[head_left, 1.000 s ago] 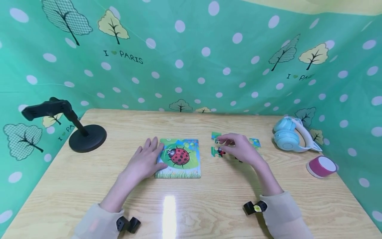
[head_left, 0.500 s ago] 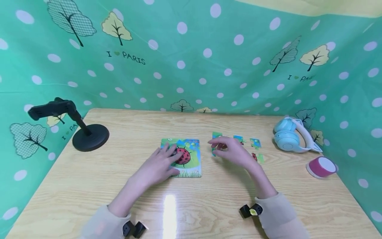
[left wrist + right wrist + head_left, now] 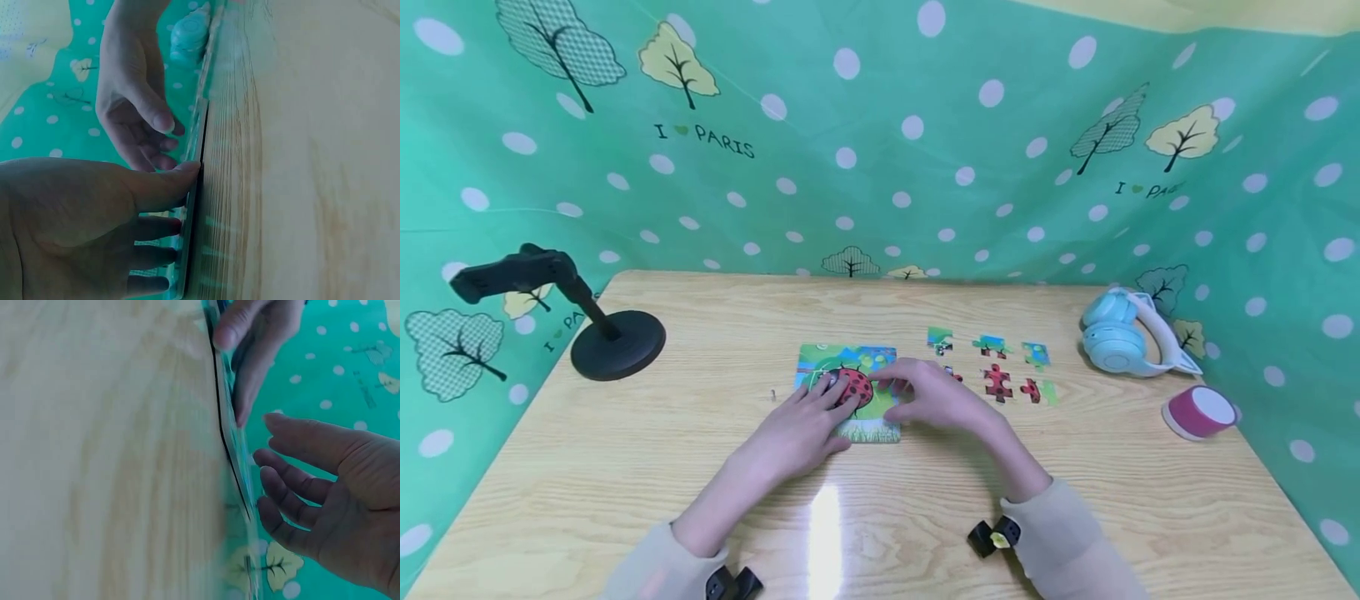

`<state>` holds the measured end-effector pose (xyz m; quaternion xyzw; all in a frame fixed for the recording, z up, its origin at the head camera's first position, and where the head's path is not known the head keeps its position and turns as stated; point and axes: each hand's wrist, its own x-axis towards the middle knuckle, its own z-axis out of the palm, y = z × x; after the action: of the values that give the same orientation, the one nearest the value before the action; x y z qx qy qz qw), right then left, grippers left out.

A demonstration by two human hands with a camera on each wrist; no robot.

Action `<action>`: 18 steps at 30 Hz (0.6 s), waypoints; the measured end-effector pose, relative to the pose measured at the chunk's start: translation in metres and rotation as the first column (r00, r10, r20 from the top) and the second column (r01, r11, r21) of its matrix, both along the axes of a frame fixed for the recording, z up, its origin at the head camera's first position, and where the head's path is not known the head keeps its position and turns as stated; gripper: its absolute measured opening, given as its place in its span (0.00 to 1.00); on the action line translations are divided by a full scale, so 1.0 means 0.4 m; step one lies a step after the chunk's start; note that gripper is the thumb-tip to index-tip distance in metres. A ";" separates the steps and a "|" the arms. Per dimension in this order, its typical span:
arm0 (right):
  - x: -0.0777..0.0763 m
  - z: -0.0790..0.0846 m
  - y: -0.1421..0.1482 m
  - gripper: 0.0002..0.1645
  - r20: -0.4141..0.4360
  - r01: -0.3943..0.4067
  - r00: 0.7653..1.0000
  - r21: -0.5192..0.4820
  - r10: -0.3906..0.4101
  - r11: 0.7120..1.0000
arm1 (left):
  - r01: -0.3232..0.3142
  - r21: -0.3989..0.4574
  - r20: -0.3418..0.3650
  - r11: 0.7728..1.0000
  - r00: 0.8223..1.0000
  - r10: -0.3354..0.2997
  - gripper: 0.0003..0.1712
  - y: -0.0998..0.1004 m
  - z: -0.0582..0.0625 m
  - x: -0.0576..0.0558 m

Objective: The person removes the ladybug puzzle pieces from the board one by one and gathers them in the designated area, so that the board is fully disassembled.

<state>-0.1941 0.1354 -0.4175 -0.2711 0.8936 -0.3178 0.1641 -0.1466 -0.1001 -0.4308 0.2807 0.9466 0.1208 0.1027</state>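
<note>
A flat ladybug picture puzzle board (image 3: 876,429) lies on the table in the head view. Across its left part rests my left hand (image 3: 801,427), fingers spread and covering some of the picture. The left thumb touches the board's near edge in the left wrist view. My right hand (image 3: 938,398) hovers at the board's right side, fingers loosely bent. Nothing shows between that thumb and fingers in the right wrist view (image 3: 337,487). Right of the board lie several loose jigsaw pieces, among them a red piece (image 3: 997,382) and a green-and-blue piece (image 3: 939,337); one is partly hidden behind the right hand.
Blue-and-white headphones (image 3: 1116,333) lie at the table's back right, with a pink-and-white round object (image 3: 1200,412) in front of them. At the left stands a black stand on a round base (image 3: 619,346). A green dotted cloth (image 3: 880,150) hangs behind the table.
My right hand has moved left from the loose pieces to the board's right edge, uncovering several pieces. My left hand has slid right, further over the board.
</note>
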 end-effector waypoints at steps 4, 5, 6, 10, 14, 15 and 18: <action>0.003 -0.004 -0.024 0.37 -0.019 -0.020 1.000 0.060 0.022 0.998 | -0.003 0.001 -0.003 1.000 1.000 0.003 0.35 -0.002 0.001 -0.001; 0.004 -0.006 -0.026 0.38 -0.025 -0.025 0.999 0.073 0.027 0.997 | -0.005 0.003 -0.001 1.000 1.000 0.005 0.34 -0.002 0.001 -0.001; 0.005 -0.006 -0.028 0.39 -0.029 -0.027 0.999 0.085 0.030 0.996 | -0.008 0.006 0.001 1.000 1.000 0.008 0.34 -0.003 0.000 -0.002; 0.008 -0.009 -0.029 0.43 -0.034 -0.028 0.999 0.112 0.032 0.993 | -0.014 0.014 -0.007 1.000 1.000 0.015 0.34 -0.002 -0.003 -0.003; 0.010 -0.011 -0.030 0.45 -0.029 -0.016 0.999 0.124 0.020 0.992 | -0.019 0.000 -0.022 1.000 1.000 0.019 0.33 0.001 -0.005 -0.003; 0.010 -0.011 -0.030 0.45 -0.026 -0.013 1.000 0.125 0.017 0.992 | -0.020 -0.003 -0.024 1.000 1.000 0.020 0.33 0.002 -0.007 -0.002; 0.013 -0.013 -0.031 0.45 -0.023 -0.006 1.000 0.126 0.009 0.992 | -0.021 -0.010 -0.020 1.000 1.000 0.021 0.33 0.006 -0.006 -0.002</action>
<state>-0.1890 0.1229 -0.4227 -0.2675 0.9127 -0.2568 0.1716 -0.1472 -0.0978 -0.4333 0.2714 0.9511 0.1142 0.0935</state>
